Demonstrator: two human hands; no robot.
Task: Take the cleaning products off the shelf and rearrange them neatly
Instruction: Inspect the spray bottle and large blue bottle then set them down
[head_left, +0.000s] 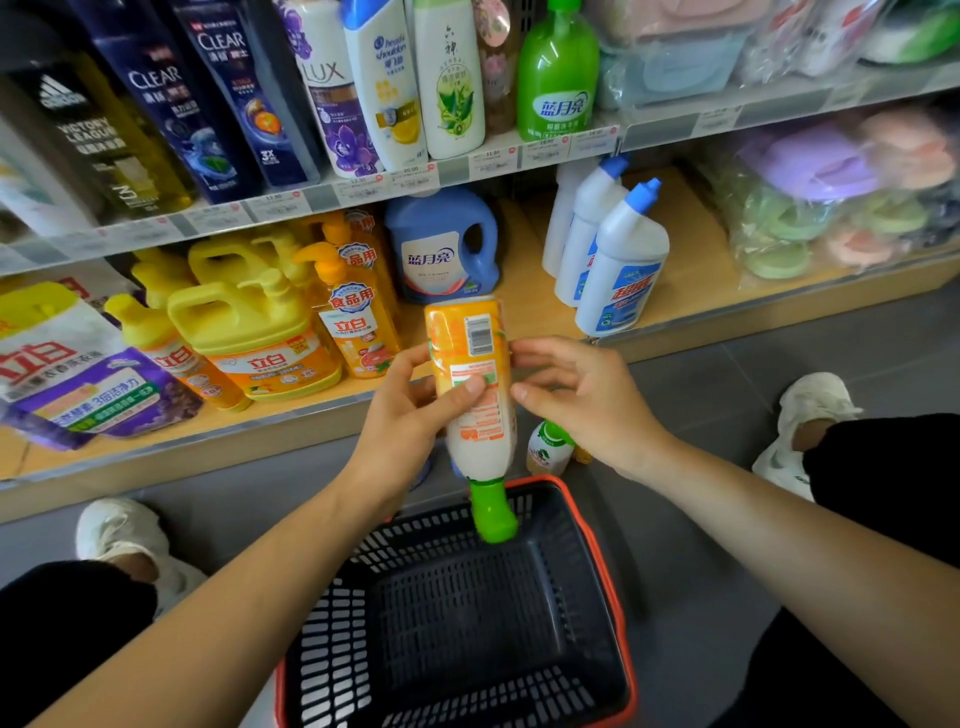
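Orange bottle (467, 358), one, left hand (410, 415) grips; right hand (582, 395) spread beside; white bottles (623, 260), three, shelved.

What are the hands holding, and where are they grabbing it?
The left hand grips the orange bottle round its middle, with the green cap pointing down. The right hand is open beside the bottle and holds nothing.

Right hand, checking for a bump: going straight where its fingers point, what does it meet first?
The right hand would meet the orange bottle, held cap-down by the left hand; they look almost touching.
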